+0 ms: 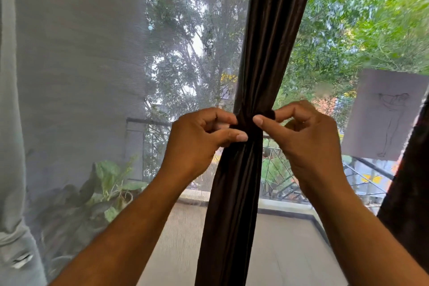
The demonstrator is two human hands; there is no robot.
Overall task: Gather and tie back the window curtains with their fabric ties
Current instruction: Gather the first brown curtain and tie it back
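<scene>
A dark brown curtain (pixel 264 49) hangs gathered into a narrow bundle down the middle of the window. A matching dark fabric tie (pixel 249 126) wraps around its pinched waist. My left hand (pixel 199 139) pinches the tie's left end between thumb and fingers, right against the bundle. My right hand (pixel 304 132) grips the tie's right end, a dark bit of which shows past the fingertips. Both hands touch the curtain at the same height.
A sheer grey net curtain (pixel 81 65) covers the window's left half. Another dark curtain (pixel 408 193) hangs at the right edge. A paper with a sketched figure (pixel 387 114) is stuck on the glass. Outside are a balcony railing (pixel 362 176), potted plants and trees.
</scene>
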